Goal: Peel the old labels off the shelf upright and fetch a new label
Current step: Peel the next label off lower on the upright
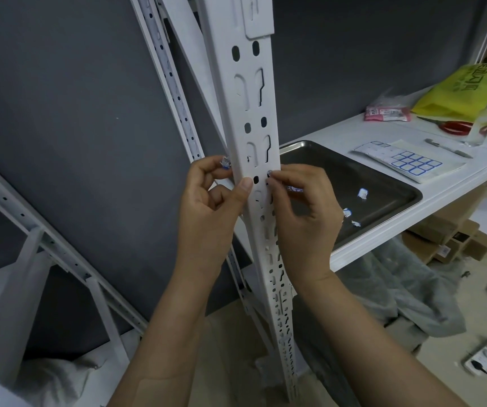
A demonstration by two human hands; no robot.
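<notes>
Old label (269, 173): sitting on the shelf upright (251, 113) at its right edge, beside a slot, right at the fingertips of the right hand.
Right hand (304, 207): grip pinching that label with thumb and forefinger.
Left hand (213, 201): grip curling round a crumpled scrap (225, 163) just left of the upright, thumb pressing on its front face.
Tray (383, 183): lying on the shelf (339, 130) just behind the right hand, carrying peeled scraps (362, 193).
Label sheet (412, 164): resting on the shelf beyond the tray, well apart from both hands.

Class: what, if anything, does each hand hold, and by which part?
Left hand: crumpled label scrap, by its lower part; right hand: label remnant on the shelf upright, by its edge.
</notes>
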